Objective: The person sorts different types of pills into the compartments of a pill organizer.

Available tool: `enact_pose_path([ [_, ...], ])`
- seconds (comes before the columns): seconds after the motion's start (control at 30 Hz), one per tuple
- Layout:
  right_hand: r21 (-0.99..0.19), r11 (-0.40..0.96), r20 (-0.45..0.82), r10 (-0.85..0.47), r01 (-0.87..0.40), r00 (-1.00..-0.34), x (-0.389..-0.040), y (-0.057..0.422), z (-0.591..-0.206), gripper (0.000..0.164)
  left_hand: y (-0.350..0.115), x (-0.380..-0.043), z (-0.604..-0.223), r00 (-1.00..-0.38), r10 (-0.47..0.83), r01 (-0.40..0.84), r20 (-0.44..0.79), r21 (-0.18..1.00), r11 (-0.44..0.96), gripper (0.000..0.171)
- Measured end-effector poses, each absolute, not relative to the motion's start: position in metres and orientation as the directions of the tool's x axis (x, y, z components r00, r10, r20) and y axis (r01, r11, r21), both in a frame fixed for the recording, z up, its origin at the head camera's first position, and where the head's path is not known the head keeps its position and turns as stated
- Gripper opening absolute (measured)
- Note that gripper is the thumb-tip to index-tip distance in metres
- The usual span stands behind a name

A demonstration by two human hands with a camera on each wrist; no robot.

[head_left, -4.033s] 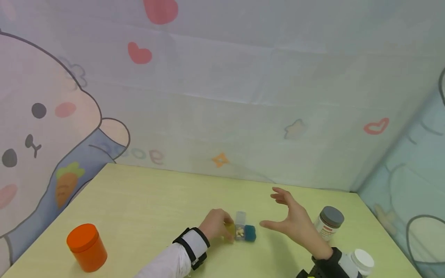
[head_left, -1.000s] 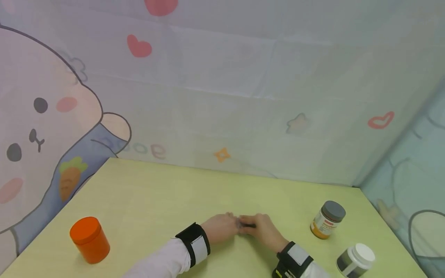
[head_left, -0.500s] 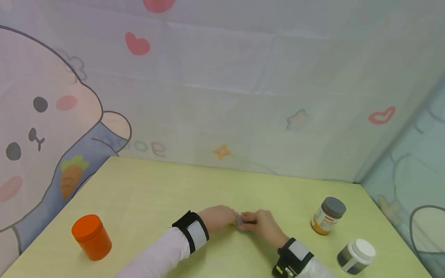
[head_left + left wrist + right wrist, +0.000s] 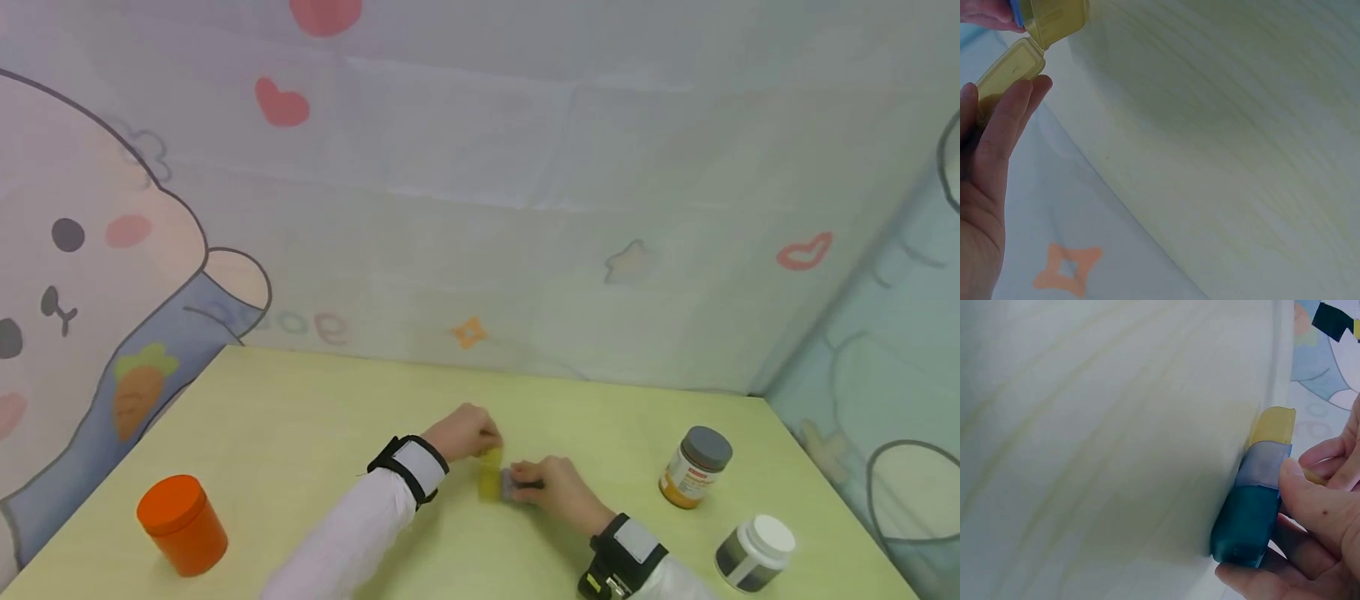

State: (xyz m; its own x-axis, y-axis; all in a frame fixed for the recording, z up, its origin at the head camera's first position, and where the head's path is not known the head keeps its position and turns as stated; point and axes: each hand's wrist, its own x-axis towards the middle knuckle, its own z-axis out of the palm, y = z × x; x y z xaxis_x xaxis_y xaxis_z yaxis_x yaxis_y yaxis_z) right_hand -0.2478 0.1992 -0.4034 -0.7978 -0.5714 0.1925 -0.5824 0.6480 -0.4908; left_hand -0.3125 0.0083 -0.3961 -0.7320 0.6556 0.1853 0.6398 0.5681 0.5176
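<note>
A small pill organizer stands in front of me, with a yellow compartment [image 4: 490, 485], a pale translucent compartment [image 4: 1264, 465] and a teal compartment [image 4: 1244, 526] in a row. My left hand [image 4: 463, 432] pinches the raised yellow lid [image 4: 1012, 67] between thumb and fingers, tilted away from its compartment on the far side. With thumb and fingers at the teal and pale sections, my right hand [image 4: 561, 492] grips the organizer. The teal part is mostly hidden by that hand in the head view. The pale lid lies down over its compartment.
An orange jar [image 4: 182, 525] stands at the left of the yellow-green table [image 4: 315, 417]. To the right are a grey-capped supplement bottle [image 4: 696, 467] and a white-capped bottle [image 4: 755, 552]. A printed cloth [image 4: 480, 183] hangs behind the table's far edge.
Four seconds ago the pale lid was up, showing pills, and my right hand hovered open. Now that lid is down, my right hand grips the organizer, and my left has swung the yellow lid up and away.
</note>
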Motion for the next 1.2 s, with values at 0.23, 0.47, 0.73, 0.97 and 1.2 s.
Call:
enact_pose_path([
  [0.23,-0.506,0.647,0.177,-0.57,-0.571,-0.802,-0.245,0.19,-0.402,0.028,0.006,-0.317,-0.408,-0.838,0.519,0.504,0.168,0.603,0.619,0.012],
  [0.47,-0.527,0.646,0.148,-0.57,-0.552,-0.808,-0.247,0.188,-0.402,0.029,0.002,-0.312,-0.404,-0.85,0.481,0.513,0.215,0.544,0.664,0.025],
  [0.73,-0.527,0.653,0.144,-0.562,-0.544,-0.814,-0.248,0.189,-0.402,0.029,-0.007,-0.305,-0.386,-0.922,0.22,0.375,0.318,0.595,0.711,0.068],
  [0.97,-0.553,0.65,0.126,-0.553,-0.521,-0.824,-0.25,0.189,-0.402,0.031,-0.027,-0.299,-0.368,-0.931,0.056,0.306,0.36,0.69,0.657,0.071],
  [1.2,-0.565,0.658,0.114,-0.534,-0.497,-0.838,-0.252,0.189,-0.402,0.03,-0.058,-0.295,-0.346,-0.925,-0.038,0.278,0.379,0.74,0.613,0.071],
])
